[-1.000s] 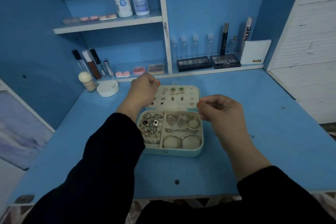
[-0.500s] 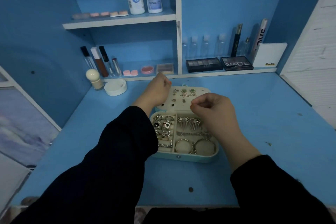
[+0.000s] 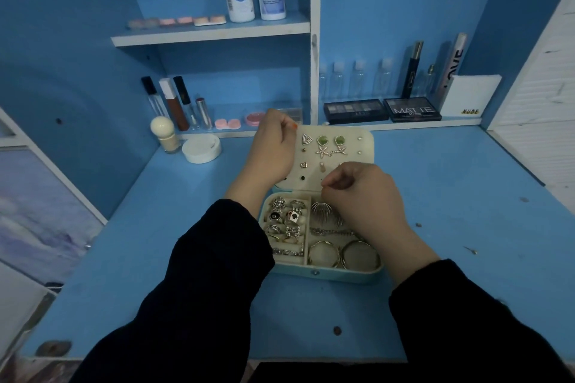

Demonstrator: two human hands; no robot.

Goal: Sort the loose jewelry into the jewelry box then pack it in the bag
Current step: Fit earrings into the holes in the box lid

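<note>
Head: L hand [image 3: 270,152] holds lid [image 3: 353,162], R hand [image 3: 365,196] curled over jewelry box [image 3: 329,274].

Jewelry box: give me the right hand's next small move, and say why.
Probably move the right hand to the lid and press what it pinches into an empty hole in the lower row. Its fingertips are pinched right beside those holes, the left hand grips the lid's corner, and earrings already sit in the rows above. The pinched item is too small to see.
</note>
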